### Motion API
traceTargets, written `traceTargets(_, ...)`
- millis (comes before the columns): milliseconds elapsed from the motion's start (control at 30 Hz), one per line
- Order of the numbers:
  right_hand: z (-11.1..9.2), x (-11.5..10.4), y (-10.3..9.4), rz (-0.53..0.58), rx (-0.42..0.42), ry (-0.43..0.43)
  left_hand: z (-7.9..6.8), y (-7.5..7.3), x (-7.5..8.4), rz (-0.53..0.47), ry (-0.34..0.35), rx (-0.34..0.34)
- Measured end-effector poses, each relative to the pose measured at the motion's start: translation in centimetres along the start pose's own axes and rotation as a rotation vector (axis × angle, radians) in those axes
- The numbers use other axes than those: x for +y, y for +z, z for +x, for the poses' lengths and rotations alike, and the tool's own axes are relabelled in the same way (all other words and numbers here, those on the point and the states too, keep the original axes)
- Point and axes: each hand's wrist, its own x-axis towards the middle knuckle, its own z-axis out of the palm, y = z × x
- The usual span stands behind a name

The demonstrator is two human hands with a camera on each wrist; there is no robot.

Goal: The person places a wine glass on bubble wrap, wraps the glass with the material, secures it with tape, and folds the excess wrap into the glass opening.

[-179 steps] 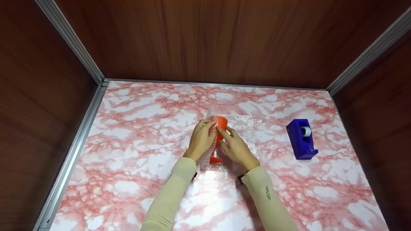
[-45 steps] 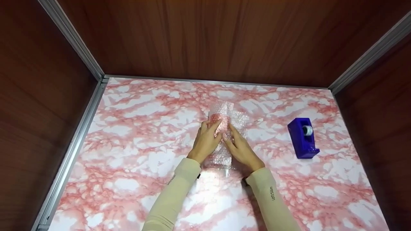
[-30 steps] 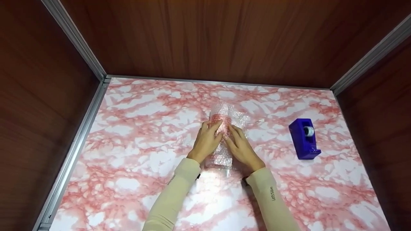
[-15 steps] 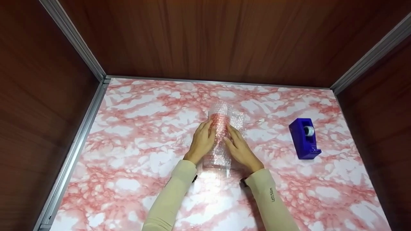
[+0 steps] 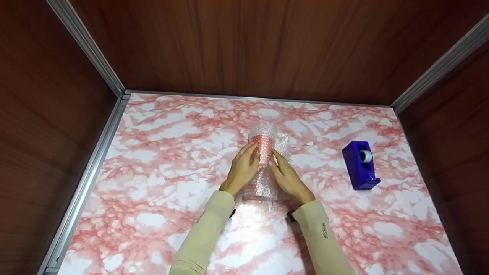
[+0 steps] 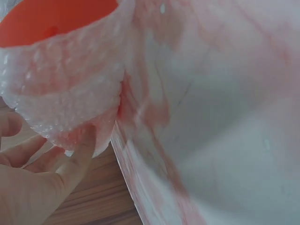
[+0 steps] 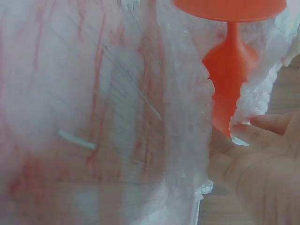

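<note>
An orange goblet lies rolled in clear bubble wrap (image 5: 264, 185) on the table, its colour showing through the layers. Its open bowl (image 6: 56, 21) appears at the top of the left wrist view. The foot and stem of the goblet (image 7: 232, 35) show inside the wrap in the right wrist view. My left hand (image 5: 240, 169) holds the left side of the roll, with fingers curved against it. From the right side, my right hand (image 5: 291, 178) grips the wrap, its fingers at the wrap's edge. A flat flap of wrap extends right, partly under the right hand.
A blue tape dispenser (image 5: 359, 170) with a roll of clear tape (image 5: 365, 156) stands to the right on the marbled red-and-white table (image 5: 160, 183). Brown wood-look panels (image 5: 244, 49) with metal edging (image 5: 89, 53) enclose the back and sides.
Six seconds ago the orange goblet was partly uncovered; now bubble wrap goes around it. Within the last second my left hand has shifted left, its thumb drawn back from the roll's top.
</note>
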Motion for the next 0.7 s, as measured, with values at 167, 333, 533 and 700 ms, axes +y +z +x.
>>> traceTargets(167, 0.01, 0.17, 0.17, 0.041, -0.006, 0.020, -0.28, 0.27, -0.12, -0.003, -0.001, 0.022)
traceTargets(333, 0.13, 0.28, 0.08, 0.120, 0.001, 0.043, -0.35, 0.34, 0.02, 0.019, 0.009, 0.017)
traceTargets(533, 0.18, 0.38, -0.38, 0.104, 0.014, 0.067, -0.15, 0.29, 0.35, 0.034, 0.028, -0.018)
traceTargets(700, 0.12, 0.64, -0.55, 0.098, 0.018, 0.110, -0.24, 0.51, 0.42, 0.047, 0.066, -0.011)
